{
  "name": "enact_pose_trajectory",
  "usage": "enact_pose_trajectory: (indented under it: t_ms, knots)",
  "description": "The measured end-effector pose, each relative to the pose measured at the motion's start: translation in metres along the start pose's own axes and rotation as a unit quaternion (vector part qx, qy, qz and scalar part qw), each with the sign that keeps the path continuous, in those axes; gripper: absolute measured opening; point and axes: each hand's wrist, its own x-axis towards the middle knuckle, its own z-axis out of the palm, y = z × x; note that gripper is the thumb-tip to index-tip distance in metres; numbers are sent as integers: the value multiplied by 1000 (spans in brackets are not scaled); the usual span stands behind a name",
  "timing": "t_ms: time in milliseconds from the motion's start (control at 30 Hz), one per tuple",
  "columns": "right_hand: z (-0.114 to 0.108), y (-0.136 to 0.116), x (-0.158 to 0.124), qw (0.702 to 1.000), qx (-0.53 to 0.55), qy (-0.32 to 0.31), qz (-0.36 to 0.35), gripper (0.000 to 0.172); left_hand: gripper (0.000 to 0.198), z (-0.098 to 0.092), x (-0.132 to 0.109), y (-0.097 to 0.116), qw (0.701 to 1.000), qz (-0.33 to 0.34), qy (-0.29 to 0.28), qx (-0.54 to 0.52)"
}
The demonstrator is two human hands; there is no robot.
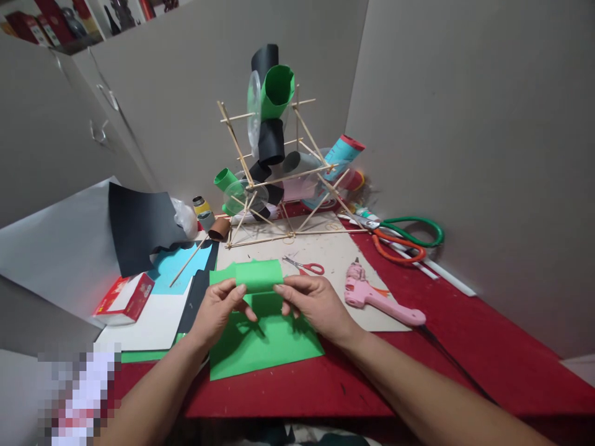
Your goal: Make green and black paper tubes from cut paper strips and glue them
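Between my two hands a small piece of green paper (259, 276) is held up, curved into a roll. My left hand (225, 303) pinches its left end, and my right hand (304, 298) pinches its right end. Below them a larger green sheet (251, 356) lies flat, its far edge partly hidden by my hands and the roll. Just beyond the roll lie small scissors (310, 267) with red handles. A pink glue gun (383, 301) rests to the right of my right hand, its cord running toward the table's front edge.
A stick frame (290, 179) carrying black and green paper tubes stands at the back. Large scissors (404, 238) with green and orange handles lie at right. Left are a red box (142, 290), blue paper (186, 260) and a curled black sheet (139, 226). Red cloth (297, 396) covers the table.
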Motion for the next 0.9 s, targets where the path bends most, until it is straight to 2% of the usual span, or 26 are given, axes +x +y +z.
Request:
enact_pose_trajectory:
  t_ms: [100, 267, 467, 700, 900]
  knots:
    - [1, -1, -1, 1000, -4, -10, 0, 40, 32, -2, 1, -1, 1000, 1, 9, -20]
    - [0, 1, 2, 999, 44, 0, 20, 36, 37, 0, -1, -1, 999, 3, 10, 32]
    - [0, -2, 0, 1000, 0, -10, 10, 40, 32, 0, 1, 1, 1000, -1, 28, -2]
    - [-2, -3, 3, 998, 52, -1, 33, 38, 34, 2, -1, 1, 999, 12, 10, 44]
    - [-2, 1, 3, 998, 51, -3, 36, 33, 28, 1, 0, 1, 999, 16, 42, 19]
